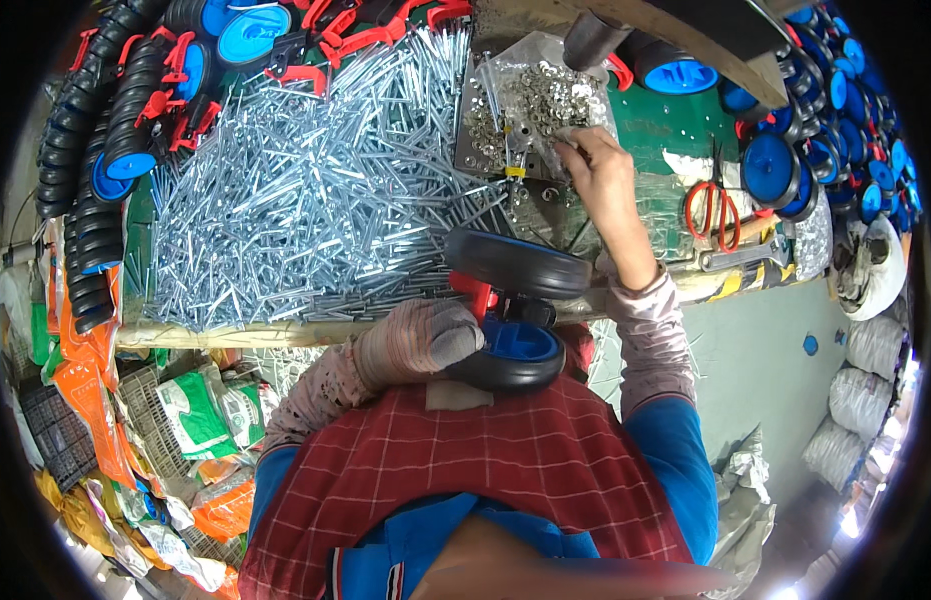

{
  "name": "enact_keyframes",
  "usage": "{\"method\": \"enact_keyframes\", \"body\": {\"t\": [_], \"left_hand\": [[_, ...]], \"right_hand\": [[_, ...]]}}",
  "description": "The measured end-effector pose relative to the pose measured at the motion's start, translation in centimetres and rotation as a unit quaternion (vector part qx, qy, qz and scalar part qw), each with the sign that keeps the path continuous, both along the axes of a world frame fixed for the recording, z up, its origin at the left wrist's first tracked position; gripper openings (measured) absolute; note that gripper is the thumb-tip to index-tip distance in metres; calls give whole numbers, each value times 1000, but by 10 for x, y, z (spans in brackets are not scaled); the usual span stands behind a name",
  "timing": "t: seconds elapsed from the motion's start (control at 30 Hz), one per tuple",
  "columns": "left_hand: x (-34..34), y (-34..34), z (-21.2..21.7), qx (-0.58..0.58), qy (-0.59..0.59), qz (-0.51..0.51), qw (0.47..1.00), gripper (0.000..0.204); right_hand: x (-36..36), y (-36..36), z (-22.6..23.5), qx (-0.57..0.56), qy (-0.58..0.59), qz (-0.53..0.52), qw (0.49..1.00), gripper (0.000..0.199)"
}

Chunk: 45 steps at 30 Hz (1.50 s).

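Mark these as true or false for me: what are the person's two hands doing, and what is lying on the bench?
1. The left hand wears a glove and holds a wheel assembly with black tyres and a blue hub. True.
2. The right hand rests in the person's lap. False: it reaches forward to a pile of small silver washers on the bench.
3. A heap of long silver metal pins covers much of the bench. True.
4. The scissors have green handles. False: the handles are red, and they lie right of the right hand.
5. The right hand is gloved too. False: it is bare, with a sleeve over the forearm.
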State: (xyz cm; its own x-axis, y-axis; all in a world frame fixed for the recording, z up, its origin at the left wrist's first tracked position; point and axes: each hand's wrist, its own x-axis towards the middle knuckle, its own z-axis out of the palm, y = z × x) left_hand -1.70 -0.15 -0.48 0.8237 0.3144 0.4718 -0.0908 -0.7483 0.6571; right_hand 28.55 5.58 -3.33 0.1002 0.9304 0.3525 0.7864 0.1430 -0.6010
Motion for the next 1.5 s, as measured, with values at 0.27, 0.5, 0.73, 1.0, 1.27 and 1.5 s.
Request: {"method": "enact_keyframes", "body": {"t": [0.27,0.5,0.73,1.0,1.27,1.5], "left_hand": [[-5,12,-11,-19,-15,13,1000,36],[0,17,-4,-33,-15,8,999,34],[-1,21,4,-146,75,25,986,42],[62,112,60,-404,-31,167,899,63],[91,147,74,-345,172,248,889,38],[98,150,54,-557,-13,225,800,46]], "right_hand": [[-8,13,4,-71,29,-31,997,16],[-20,15,7,28,122,48,991,15],[-11,-2,5,-22,249,21,968,11],[-3,0,-32,-19,319,51,946,33],[3,16,-42,-169,537,-17,826,37],[7,19,-48,-194,505,-19,841,47]]}}
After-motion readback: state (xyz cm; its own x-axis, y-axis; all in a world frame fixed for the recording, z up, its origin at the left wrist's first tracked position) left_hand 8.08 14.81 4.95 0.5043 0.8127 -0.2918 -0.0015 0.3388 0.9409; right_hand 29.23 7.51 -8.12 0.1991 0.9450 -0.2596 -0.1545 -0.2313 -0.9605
